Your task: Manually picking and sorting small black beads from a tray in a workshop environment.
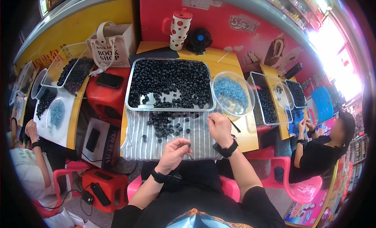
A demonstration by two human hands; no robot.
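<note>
My left hand (172, 155) is closed in a pinch on a black bead (188, 145), just above the front edge of a striped grey cloth (131, 138). To its right, my right hand (220, 129) has its fingers drawn together over the cloth's right side; whatever they hold is too small to name. Loose black beads (162, 128) lie scattered on the cloth. Behind it stands a clear rectangular tray (172, 109) full of black beads. A round clear tub (250, 110) with small light-blue pieces (231, 93) sits beside the tray, beyond my right hand.
At the back of the table stand a polka-dot tumbler (180, 30) and a black fan (199, 40). A tote bag (117, 44) and a phone (109, 80) are on the left. Other people work at both sides, near another bead tray (270, 122) on the right.
</note>
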